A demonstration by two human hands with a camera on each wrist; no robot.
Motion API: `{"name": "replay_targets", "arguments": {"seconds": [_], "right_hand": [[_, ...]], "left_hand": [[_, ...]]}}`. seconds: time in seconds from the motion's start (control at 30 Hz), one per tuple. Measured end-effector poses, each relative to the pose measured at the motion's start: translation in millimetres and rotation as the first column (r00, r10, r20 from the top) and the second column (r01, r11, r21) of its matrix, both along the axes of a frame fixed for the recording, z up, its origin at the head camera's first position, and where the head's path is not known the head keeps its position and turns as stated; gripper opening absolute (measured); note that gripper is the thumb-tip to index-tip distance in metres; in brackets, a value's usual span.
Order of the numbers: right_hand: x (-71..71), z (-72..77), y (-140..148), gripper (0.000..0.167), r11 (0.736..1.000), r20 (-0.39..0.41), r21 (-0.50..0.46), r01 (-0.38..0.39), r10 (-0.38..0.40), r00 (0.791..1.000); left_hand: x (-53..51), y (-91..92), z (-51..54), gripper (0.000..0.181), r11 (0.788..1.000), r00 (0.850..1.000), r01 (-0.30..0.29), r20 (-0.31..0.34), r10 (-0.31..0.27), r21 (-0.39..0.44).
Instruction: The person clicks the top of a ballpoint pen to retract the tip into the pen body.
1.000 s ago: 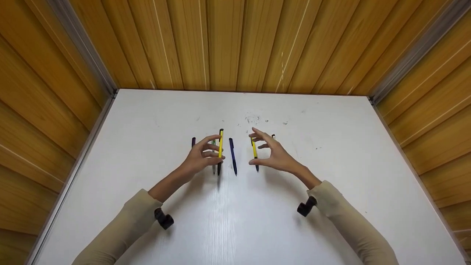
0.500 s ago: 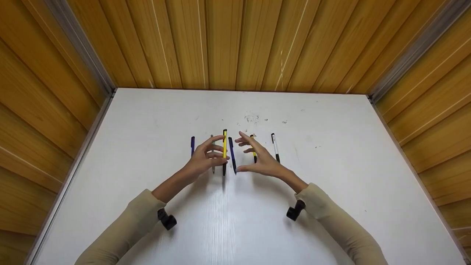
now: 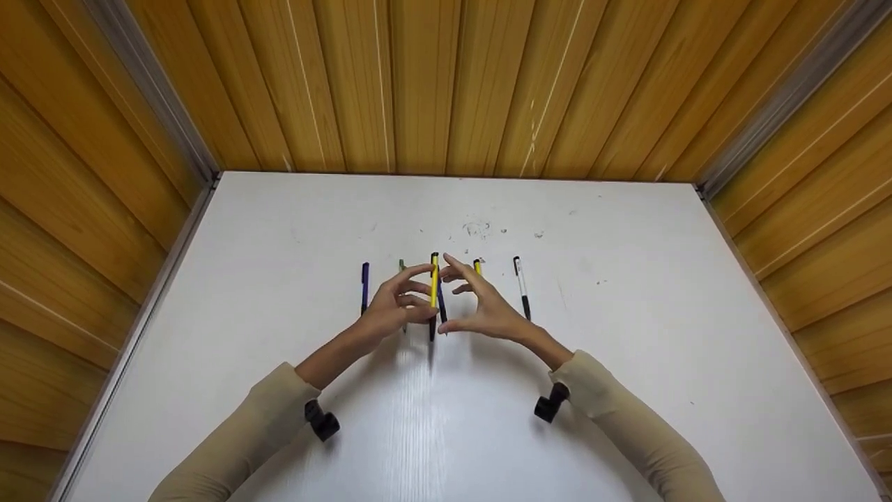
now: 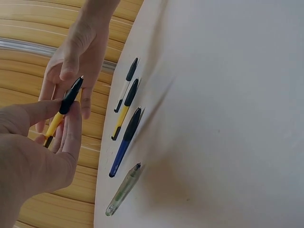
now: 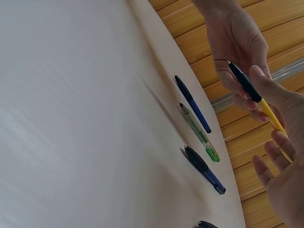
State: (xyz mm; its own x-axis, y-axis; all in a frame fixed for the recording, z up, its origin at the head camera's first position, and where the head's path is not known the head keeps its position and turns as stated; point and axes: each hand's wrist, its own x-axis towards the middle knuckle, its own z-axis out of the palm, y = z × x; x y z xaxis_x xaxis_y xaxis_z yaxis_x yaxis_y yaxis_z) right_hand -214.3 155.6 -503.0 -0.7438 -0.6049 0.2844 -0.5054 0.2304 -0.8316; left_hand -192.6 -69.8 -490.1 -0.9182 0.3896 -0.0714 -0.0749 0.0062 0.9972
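My left hand (image 3: pixel 390 307) pinches a yellow pen (image 3: pixel 434 282) with a black grip between thumb and fingers, its tip toward me, above the table. Facing it from the right, my right hand (image 3: pixel 491 307) has its thumb and fingers spread apart, close to the pen; whether they touch it I cannot tell. Under the hands lies a dark blue pen (image 4: pixel 126 142). A clear green pen (image 5: pixel 199 132) rests left of that one, and another yellow pen (image 4: pixel 124 111) to its right, partly hidden by my right hand in the head view.
On the white table (image 3: pixel 293 209), a further blue pen (image 3: pixel 364 286) lies at the row's left end and a white pen (image 3: pixel 523 286) at its right end. Wood-patterned panels (image 3: pixel 425 84) stand behind the table and on both sides.
My left hand has carried the yellow pen rightward, over the middle blue pen. My right hand has moved left from the other yellow pen toward it, uncovering the white pen.
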Motion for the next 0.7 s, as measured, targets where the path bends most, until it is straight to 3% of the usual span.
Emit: {"name": "replay_targets", "arguments": {"seconds": [0.4, 0.7], "right_hand": [[-2.7, -1.2, -3.5, 0.128, 0.998, -0.015, 0.060, 0.003, -0.002, 1.000], [-2.3, -1.7, -5.6, 0.132, 0.995, -0.008, 0.104, 0.011, -0.010, 1.000]], "left_hand": [[-0.4, 3.1, -2.7, 0.073, 1.000, 0.998, 0.018, -0.056, -0.019, -0.011], [0.5, 6.8, -5.0, 0.059, 0.999, 0.999, 0.000, -0.038, 0.002, 0.041]]}}
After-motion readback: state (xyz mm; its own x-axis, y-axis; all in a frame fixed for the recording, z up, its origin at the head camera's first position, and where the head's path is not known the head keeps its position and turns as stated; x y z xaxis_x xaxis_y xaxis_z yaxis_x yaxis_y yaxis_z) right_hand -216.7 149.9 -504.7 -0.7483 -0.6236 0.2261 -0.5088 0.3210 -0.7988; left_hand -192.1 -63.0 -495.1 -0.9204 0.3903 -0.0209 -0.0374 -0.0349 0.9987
